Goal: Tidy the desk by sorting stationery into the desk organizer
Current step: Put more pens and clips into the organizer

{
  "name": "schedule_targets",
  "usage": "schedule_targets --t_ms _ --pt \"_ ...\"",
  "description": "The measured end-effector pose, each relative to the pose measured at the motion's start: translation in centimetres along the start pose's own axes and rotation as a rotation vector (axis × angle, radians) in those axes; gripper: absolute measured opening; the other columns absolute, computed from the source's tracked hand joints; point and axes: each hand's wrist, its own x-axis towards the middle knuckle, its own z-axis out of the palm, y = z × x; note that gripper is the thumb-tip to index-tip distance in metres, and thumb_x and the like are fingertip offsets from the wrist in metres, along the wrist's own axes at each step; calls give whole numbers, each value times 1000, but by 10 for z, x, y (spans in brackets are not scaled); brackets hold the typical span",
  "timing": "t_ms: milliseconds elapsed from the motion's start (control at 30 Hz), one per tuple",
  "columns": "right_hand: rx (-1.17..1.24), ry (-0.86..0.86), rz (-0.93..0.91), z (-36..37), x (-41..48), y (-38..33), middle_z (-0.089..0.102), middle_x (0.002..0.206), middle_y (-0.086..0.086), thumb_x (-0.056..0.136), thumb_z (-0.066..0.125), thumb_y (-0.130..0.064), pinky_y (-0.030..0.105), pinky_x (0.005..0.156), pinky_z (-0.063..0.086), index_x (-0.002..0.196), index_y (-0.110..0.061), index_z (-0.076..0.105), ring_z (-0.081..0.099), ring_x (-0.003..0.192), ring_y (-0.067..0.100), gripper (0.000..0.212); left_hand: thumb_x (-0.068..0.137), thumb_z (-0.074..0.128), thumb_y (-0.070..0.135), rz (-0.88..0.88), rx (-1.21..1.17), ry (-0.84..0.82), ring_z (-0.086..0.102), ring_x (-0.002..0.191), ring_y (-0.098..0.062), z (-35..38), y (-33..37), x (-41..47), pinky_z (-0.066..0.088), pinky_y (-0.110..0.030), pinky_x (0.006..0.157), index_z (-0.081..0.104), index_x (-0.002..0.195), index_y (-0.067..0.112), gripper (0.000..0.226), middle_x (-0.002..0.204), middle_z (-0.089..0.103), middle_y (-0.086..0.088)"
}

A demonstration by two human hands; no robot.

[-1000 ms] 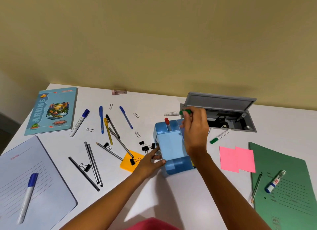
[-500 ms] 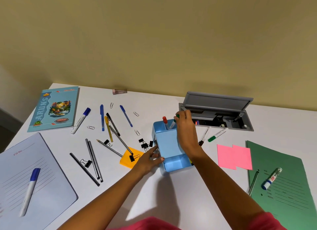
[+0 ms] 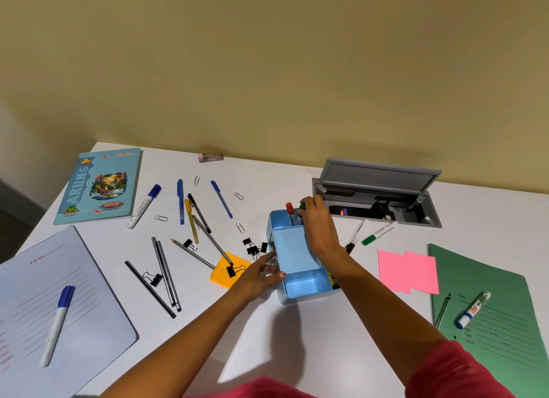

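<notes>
A light blue desk organizer (image 3: 292, 256) stands mid-desk. My left hand (image 3: 260, 274) rests against its left side, fingers spread on the wall. My right hand (image 3: 318, 225) reaches over the far compartment and holds a green-capped marker (image 3: 302, 206) upright in it, beside a red-capped marker (image 3: 290, 210) standing there. Loose on the desk to the left lie several pens and pencils (image 3: 196, 219), binder clips (image 3: 254, 247) and paper clips (image 3: 240, 227). To the right lie a second green marker (image 3: 377, 234) and a dark-tipped marker (image 3: 355, 240).
A notebook (image 3: 98, 187) and a blue file (image 3: 38, 302) with a marker (image 3: 58, 323) sit left. Orange sticky notes (image 3: 227, 271), pink sticky notes (image 3: 408, 271), a green folder (image 3: 493, 317) with a blue marker (image 3: 473, 310), and an open grey cable box (image 3: 377, 195) surround the organizer.
My right hand swung the green marker from lying sideways above the organizer to upright and lowered it into the far compartment. My left hand stayed on the organizer's side.
</notes>
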Motion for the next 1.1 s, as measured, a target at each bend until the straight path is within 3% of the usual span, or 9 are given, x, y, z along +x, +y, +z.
schedule_targets --t_ms 100,267,467,600,733,800,867,1000,1100 --pt "-16 16 38 0 -3 2 49 123 18 86 64 -4 30 76 51 128 -3 47 59 98 29 45 86 66 21 -1 0 5 54 110 -17 1 0 -2 46 -25 94 33 143 24 65 119 55 -5" --pt "18 63 29 2 -10 5 50 121 18 83 62 6 27 66 50 133 -5 44 61 89 28 54 86 66 24 -5 14 9 53 116 -19 1 2 -2 45 -28 99 33 143 24 66 126 55 -8" --pt "160 212 13 9 -25 -2 51 118 13 83 55 15 35 71 57 127 -8 46 59 92 25 51 85 67 26 -14 35 16 53 118 -19 0 -1 -1 42 -30 103 34 143 25 67 119 56 -3" --pt "265 239 -13 6 -39 -25 51 120 7 94 44 -1 17 83 37 122 -9 52 49 105 18 31 84 69 30 -7 80 53 54 118 -16 0 -3 -3 41 -29 103 42 138 26 60 122 60 -1" --pt "276 223 -100 15 -55 -46 54 118 15 90 47 3 29 89 41 119 3 54 50 106 26 29 83 69 28 44 144 125 59 106 -9 -3 -8 -9 42 -20 93 57 124 20 43 113 67 3" --pt "296 215 -92 21 -61 -54 56 114 11 93 48 -1 17 82 37 115 -2 55 53 97 20 24 84 68 22 50 112 195 60 100 -8 -9 -14 -14 43 -19 91 63 115 16 32 105 68 3" --pt "333 211 -66 28 -64 -62 58 107 7 93 53 -2 14 76 38 110 -8 57 58 87 17 19 86 65 16 42 51 300 64 92 -11 -19 -21 -21 51 -22 85 68 105 14 19 95 70 2" --pt "314 87 -139 43 -69 -67 56 112 12 91 49 1 26 84 44 115 -2 57 54 99 24 25 87 56 8 -10 -7 494 62 55 -4 -44 -34 -33 48 -11 55 71 86 13 16 64 68 8" --pt "287 58 -190 52 -73 -70 55 111 8 94 45 -3 13 81 39 114 -4 58 50 98 16 25 87 57 7 -38 -9 596 62 52 -2 -62 -43 -39 40 -3 47 70 82 13 16 58 66 9"
